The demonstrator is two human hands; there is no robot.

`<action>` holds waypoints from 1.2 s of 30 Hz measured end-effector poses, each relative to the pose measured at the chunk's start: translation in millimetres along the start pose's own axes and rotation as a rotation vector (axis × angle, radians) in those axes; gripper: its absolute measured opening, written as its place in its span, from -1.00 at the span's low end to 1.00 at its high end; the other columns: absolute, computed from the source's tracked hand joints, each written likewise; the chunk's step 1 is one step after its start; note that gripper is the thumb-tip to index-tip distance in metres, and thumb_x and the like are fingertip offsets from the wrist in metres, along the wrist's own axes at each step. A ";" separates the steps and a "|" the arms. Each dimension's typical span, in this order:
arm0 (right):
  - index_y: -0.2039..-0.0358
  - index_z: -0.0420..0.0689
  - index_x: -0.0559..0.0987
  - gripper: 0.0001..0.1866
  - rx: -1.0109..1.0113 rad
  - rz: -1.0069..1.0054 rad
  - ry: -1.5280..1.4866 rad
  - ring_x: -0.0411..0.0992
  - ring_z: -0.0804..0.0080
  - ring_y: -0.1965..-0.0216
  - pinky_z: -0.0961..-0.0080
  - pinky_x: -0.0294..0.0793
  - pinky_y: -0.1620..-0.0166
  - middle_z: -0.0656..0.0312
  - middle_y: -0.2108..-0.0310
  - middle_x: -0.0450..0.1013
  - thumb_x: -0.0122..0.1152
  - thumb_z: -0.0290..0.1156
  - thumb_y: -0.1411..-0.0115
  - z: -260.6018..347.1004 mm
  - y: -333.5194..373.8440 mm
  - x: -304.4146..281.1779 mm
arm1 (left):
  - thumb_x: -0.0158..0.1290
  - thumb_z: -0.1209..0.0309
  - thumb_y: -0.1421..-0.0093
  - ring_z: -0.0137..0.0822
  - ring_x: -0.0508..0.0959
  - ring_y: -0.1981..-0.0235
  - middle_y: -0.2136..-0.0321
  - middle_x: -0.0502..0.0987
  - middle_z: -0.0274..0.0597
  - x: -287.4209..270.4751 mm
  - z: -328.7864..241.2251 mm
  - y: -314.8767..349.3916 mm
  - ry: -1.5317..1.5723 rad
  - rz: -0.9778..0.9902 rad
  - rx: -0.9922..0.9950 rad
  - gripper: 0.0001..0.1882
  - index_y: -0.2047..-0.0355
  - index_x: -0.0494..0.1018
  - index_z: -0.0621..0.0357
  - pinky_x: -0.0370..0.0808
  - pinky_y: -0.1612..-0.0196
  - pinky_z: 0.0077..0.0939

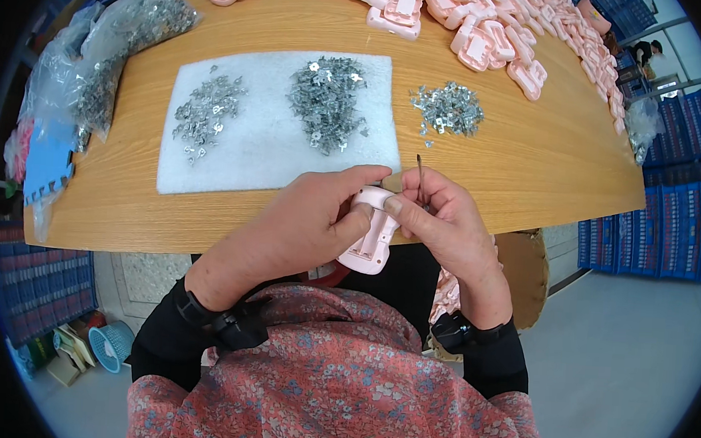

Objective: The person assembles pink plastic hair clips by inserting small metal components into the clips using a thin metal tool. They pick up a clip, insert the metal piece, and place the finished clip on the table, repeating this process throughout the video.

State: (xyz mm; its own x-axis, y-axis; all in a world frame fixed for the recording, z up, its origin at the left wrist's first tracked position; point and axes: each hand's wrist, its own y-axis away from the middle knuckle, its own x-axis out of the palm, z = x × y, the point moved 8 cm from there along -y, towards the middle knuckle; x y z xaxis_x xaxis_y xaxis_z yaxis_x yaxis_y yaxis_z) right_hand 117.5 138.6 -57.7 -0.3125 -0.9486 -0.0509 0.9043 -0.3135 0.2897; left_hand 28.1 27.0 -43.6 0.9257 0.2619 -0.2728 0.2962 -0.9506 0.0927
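A pink plastic housing (369, 248) with a recessed compartment is held at the table's near edge. My left hand (319, 213) is closed round its left side, thumb pressed on the face. My right hand (439, 220) grips the upper right side with its thumb. A thin dark metal tool (419, 175) sticks up from between the right fingers; its kind is not clear. A small tan piece (392, 182) shows at the housing's top, between the two hands. Beyond them, a white foam sheet (261, 173) carries a sparse pile (210, 114) and a denser pile (327, 101) of small metal pieces.
Another heap of metal pieces (449, 109) lies on the wooden table (522, 173), right of the foam. Many pink housings (490, 43) cover the far right. Plastic bags of metal parts (133, 33) and a blue foam mat (49, 160) sit at left. Blue crates (655, 230) stand at right.
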 end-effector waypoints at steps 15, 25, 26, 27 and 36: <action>0.14 -0.25 0.55 -0.83 -0.309 -0.243 0.057 0.38 0.63 0.43 0.65 0.38 0.35 0.33 0.42 0.44 0.15 -0.55 -0.26 12.7 10.7 10.5 | -0.25 0.22 -0.41 -0.41 0.35 0.51 0.46 0.34 -0.32 16.7 38.4 -1.1 1.313 0.041 -0.271 -0.61 -0.12 0.28 0.17 0.42 0.31 -0.40; 0.11 -0.25 0.56 -0.74 -0.541 -0.203 0.339 0.49 0.32 0.39 0.47 0.47 0.31 0.14 0.41 0.45 0.12 -0.63 -0.17 38.4 13.3 25.8 | -0.26 0.08 -0.40 -0.42 0.26 0.55 0.53 0.28 -0.38 19.4 38.5 -0.6 1.399 0.046 -0.259 -0.54 -0.11 0.33 0.11 0.25 0.42 -0.48; 0.11 -0.25 0.56 -0.74 -0.543 -0.199 0.350 0.49 0.31 0.39 0.46 0.47 0.31 0.13 0.42 0.45 0.12 -0.63 -0.17 38.2 13.5 25.7 | -0.25 0.07 -0.40 -0.42 0.26 0.56 0.53 0.30 -0.38 20.5 39.7 -0.6 1.421 0.065 -0.254 -0.54 -0.10 0.33 0.11 0.24 0.42 -0.49; 0.11 -0.24 0.57 -0.74 -0.545 -0.194 0.360 0.49 0.30 0.39 0.45 0.48 0.31 0.13 0.42 0.46 0.11 -0.63 -0.17 37.9 13.5 26.1 | -0.25 0.06 -0.40 -0.42 0.26 0.56 0.53 0.32 -0.37 21.3 39.5 -0.4 1.443 0.084 -0.249 -0.54 -0.10 0.33 0.11 0.23 0.42 -0.49; 0.04 -0.29 0.51 -0.51 -0.573 -0.047 0.470 0.48 0.45 0.28 0.61 0.48 0.21 0.18 0.28 0.46 0.42 -0.46 0.00 49.9 17.1 42.0 | -0.28 0.21 -0.44 -0.44 0.48 0.42 0.39 0.45 -0.27 -3.5 23.6 -0.4 0.412 -0.352 -0.066 -0.63 -0.08 0.28 0.20 0.48 0.30 -0.57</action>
State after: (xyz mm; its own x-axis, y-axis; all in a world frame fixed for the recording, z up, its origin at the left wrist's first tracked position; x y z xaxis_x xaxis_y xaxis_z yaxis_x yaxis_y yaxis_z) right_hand 105.3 95.6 -7.2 -0.3136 -0.8123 -0.4918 0.9431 -0.2062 -0.2608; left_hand 19.2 22.5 -65.2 0.7797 0.6184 0.0983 0.6066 -0.7849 0.1267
